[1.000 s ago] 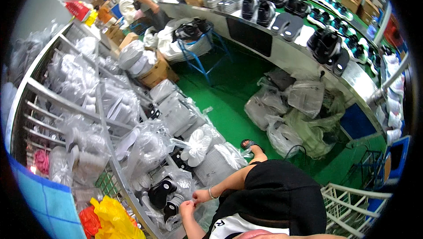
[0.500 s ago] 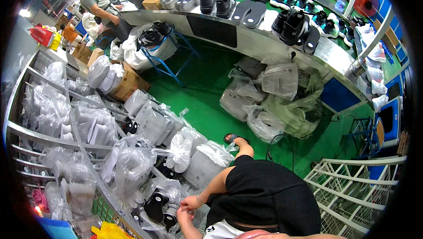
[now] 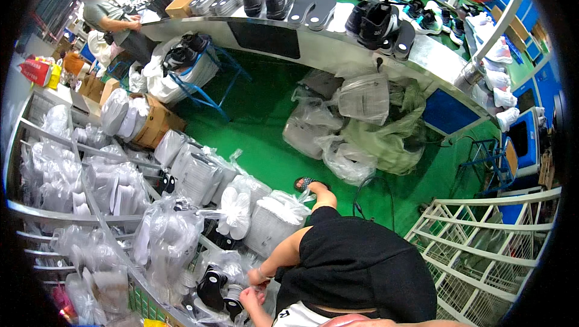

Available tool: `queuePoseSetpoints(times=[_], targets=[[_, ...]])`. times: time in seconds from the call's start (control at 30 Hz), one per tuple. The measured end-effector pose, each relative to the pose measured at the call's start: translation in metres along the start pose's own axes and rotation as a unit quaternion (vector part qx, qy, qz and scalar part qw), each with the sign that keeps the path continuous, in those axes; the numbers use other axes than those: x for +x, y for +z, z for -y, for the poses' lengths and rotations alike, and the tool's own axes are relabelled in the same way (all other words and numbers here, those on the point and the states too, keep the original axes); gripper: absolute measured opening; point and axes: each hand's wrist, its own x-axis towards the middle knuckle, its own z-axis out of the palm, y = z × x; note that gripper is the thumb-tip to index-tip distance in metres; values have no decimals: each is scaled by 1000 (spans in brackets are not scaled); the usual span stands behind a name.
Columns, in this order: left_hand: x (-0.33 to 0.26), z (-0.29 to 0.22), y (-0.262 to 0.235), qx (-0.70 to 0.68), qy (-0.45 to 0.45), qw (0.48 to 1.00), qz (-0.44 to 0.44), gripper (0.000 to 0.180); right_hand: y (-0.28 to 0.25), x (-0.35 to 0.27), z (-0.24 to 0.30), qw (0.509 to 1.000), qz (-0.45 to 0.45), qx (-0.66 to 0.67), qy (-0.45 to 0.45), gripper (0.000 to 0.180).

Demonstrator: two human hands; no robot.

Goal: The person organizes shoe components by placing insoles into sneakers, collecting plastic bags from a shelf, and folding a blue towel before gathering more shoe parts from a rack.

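Observation:
My right hand (image 3: 257, 277), with a bracelet at the wrist, and my left hand (image 3: 251, 297) are close together at the lower middle. The fingers of both are curled in; whatever they pinch is too small to make out. Just left of them, an opened clear plastic bag (image 3: 226, 259) holds black insoles (image 3: 211, 289) with white round marks. A stack of insoles (image 3: 233, 303) with pale edges stands right beside my left hand. More clear plastic lies around and under the hands, partly hidden by them.
Metal racks (image 3: 90, 220) at left carry bagged pale insoles. Filled plastic bags (image 3: 271, 221) stand beyond my hands. A wire cart (image 3: 482, 248) is at right. Bundles (image 3: 362, 101) lie under a long bench (image 3: 446, 56) with shoes. A person (image 3: 111, 19) stands at the far left.
The whole view has shifted slightly, so the bench and floor bundles sit further left and higher. My hands stay beside the insole bag, a little further apart.

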Motion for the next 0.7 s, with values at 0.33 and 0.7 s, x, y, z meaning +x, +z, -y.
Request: queuePoseSetpoints(times=[0.33,0.7], targets=[[-14,-13,6,-19,54,996,-70,13,-10,-33,0,989,6,132,-58,20],[22,26,11,11,198,973,-116,21,-11,-23,-8,889,-102,-344,-284,21]])
